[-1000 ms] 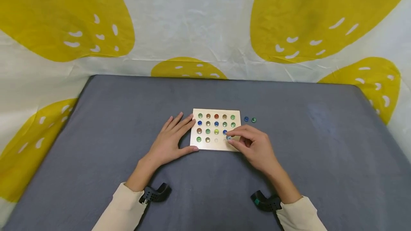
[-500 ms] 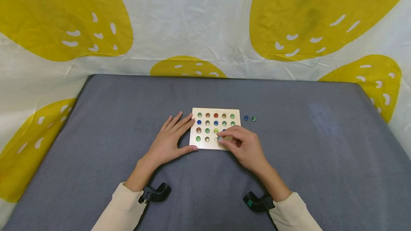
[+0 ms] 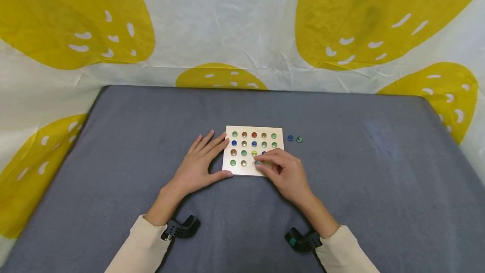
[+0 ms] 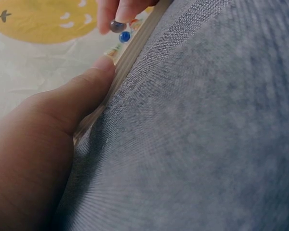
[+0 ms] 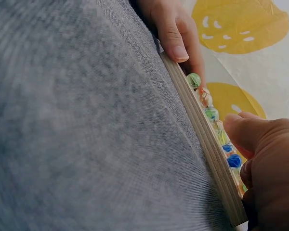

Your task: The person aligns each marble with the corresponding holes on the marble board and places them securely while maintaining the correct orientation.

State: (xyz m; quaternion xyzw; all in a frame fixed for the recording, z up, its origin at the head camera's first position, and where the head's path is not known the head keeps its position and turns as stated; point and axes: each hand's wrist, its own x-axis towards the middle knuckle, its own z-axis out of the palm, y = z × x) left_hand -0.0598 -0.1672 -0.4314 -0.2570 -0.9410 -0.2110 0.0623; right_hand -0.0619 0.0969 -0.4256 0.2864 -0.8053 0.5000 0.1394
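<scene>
A pale wooden board (image 3: 238, 170) lies on the grey cloth, with rows of colored glass marbles seated in its hollows. My left hand (image 3: 198, 165) rests spread at the board's left side, fingertips on its edge and thumb at the near left corner. Between thumb and fingertips, my right hand (image 3: 286, 174) pinches a bluish marble (image 3: 257, 162) just over the near row, right of a brownish marble (image 3: 243, 163). In the left wrist view this pinched marble (image 4: 117, 26) looks dark grey. The right hand hides the board's near right part.
Just off the board's right edge, a blue marble (image 3: 290, 137) and a green marble (image 3: 299, 139) lie loose on the cloth-covered table (image 3: 379, 180). Behind the table hangs a white curtain (image 3: 227, 16) with yellow fruit prints.
My right hand has moved left along the near row with the pinched marble, then lingers there. The left hand stays at the board's edge.
</scene>
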